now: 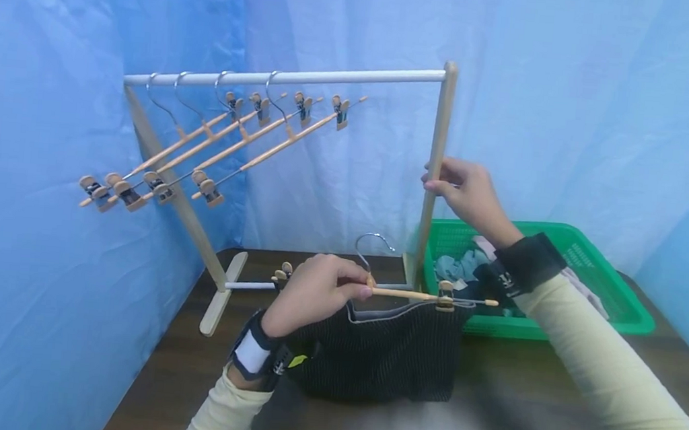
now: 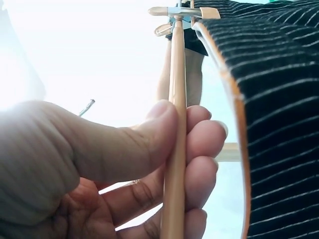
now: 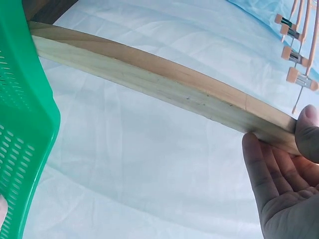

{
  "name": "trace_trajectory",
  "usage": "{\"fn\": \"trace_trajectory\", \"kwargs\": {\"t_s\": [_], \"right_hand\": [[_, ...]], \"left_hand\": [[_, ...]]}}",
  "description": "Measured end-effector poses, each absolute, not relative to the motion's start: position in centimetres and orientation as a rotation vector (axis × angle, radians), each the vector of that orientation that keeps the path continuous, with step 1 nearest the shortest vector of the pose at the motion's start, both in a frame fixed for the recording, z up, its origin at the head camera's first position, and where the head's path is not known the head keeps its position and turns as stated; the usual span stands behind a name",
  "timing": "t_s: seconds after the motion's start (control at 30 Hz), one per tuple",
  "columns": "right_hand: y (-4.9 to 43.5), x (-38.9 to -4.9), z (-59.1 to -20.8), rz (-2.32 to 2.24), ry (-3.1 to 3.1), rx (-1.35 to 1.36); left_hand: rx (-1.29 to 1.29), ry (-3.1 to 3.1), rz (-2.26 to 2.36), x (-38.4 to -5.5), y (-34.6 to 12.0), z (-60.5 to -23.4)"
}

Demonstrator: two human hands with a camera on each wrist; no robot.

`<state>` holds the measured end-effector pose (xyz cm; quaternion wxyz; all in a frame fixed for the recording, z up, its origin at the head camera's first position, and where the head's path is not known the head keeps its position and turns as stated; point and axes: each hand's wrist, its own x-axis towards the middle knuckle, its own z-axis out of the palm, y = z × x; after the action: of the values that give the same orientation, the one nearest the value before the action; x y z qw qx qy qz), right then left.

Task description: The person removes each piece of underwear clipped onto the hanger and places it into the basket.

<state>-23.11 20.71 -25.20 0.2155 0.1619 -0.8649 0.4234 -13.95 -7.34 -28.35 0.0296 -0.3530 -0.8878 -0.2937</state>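
My left hand (image 1: 320, 291) grips the bar of a wooden clip hanger (image 1: 402, 293) near its middle, thumb on one side and fingers curled round the other. A black garment with thin white stripes (image 1: 391, 354) hangs from the hanger's clips by its edge. The metal hook (image 1: 373, 236) points up, off any rail. Higher up on the right, my right hand (image 1: 470, 191) holds the wooden post (image 1: 440, 135) of a clothes rack between thumb and fingers. In the right wrist view the post (image 3: 164, 84) runs into that grasp.
Several clip hangers (image 1: 247, 141) without clothes hang at the left of the white rail (image 1: 367, 77). A green basket (image 1: 612, 283) with crumpled clothes (image 1: 462, 268) stands behind the right forearm, beside the rack's foot. Blue and white sheets (image 1: 348, 13) surround the dark wooden table (image 1: 148, 388).
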Motion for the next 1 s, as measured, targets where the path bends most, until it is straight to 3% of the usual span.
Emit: {"fn": "trace_trajectory", "kwargs": {"t_s": [0.3,0.57,1.0], "right_hand": [[20.2,-22.1,-24.5,1.183,-2.451,0.411],[20.5,-17.1,-23.3,1.264,-2.428,0.269],[21.0,-8.7,-26.3,1.084,-2.565,0.612]], "left_hand": [[-1.039,-2.717,-0.916,-14.4,-7.7,-29.3],[-1.002,-2.739,-0.950,-14.2,-7.8,-29.6],[-0.982,-2.715,-1.007,-13.9,-7.3,-30.3]]}}
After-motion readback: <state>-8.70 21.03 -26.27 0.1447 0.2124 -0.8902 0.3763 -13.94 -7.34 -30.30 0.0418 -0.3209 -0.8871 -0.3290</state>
